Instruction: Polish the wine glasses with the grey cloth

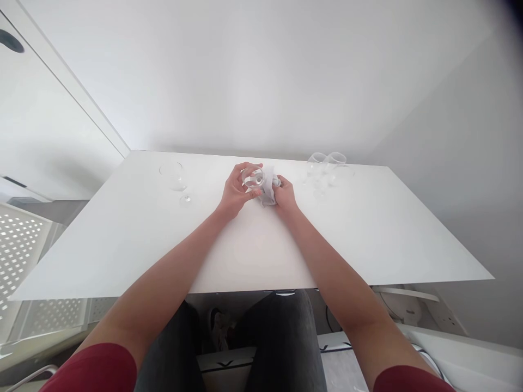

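Note:
My left hand (236, 190) is wrapped round a clear wine glass (252, 177) held over the middle of the white table (122, 239). Beside it my right hand (285, 195) is closed on a small white cloth (267, 188) pressed against the glass. Both hands meet near the table's far half. Another wine glass (176, 178) stands upright to the left of my hands. Two more clear glasses (324, 166) stand close together to the right, near the far edge.
A white wall runs behind the table. A perforated white panel (16, 245) stands at the left below table level. My legs in dark trousers (269, 337) show under the near edge, with cables and a white power strip (445, 321) on the floor at the right.

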Demonstrator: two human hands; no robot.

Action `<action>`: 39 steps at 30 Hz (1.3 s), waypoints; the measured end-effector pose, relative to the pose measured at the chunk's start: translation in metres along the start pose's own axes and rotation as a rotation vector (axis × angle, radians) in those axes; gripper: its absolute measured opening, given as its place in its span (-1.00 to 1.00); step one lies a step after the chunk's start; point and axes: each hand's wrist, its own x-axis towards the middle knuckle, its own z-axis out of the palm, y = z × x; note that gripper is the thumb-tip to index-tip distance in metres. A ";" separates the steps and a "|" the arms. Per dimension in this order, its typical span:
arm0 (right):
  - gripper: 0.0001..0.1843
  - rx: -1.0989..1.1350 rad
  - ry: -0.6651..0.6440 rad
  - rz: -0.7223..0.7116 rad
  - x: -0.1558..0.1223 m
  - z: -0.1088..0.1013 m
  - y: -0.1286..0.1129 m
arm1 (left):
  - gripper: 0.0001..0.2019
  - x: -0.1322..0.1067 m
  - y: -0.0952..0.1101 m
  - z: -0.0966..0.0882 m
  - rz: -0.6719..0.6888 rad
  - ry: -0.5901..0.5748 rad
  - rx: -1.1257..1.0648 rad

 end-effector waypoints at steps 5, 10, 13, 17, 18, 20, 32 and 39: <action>-0.61 -0.062 -0.092 -0.038 -0.005 0.004 -0.003 | -0.26 0.000 0.003 0.000 -0.021 0.014 0.027; -0.65 -0.434 0.121 -0.109 -0.007 0.000 -0.003 | -0.32 0.000 0.004 -0.003 -0.027 0.150 0.069; -0.69 -0.612 0.134 -0.266 -0.012 0.004 -0.006 | -0.33 0.000 0.004 -0.005 -0.032 0.223 0.113; -0.85 -0.804 -0.144 -0.463 -0.022 0.011 -0.012 | -0.31 -0.001 0.004 -0.006 -0.075 0.283 0.163; -0.74 -0.859 -0.213 -0.462 -0.025 0.013 -0.013 | -0.31 -0.001 0.004 -0.006 -0.089 0.289 0.174; -0.56 -0.967 -0.304 -0.428 -0.031 0.015 -0.016 | -0.33 -0.001 0.004 -0.006 -0.110 0.296 0.192; -0.50 -1.474 -0.497 -0.320 -0.065 0.033 -0.040 | -0.34 -0.002 -0.001 -0.007 -0.200 0.267 0.231; -0.62 -1.617 -0.466 -0.225 -0.075 0.033 -0.046 | -0.10 -0.001 -0.003 -0.007 -0.214 0.145 0.202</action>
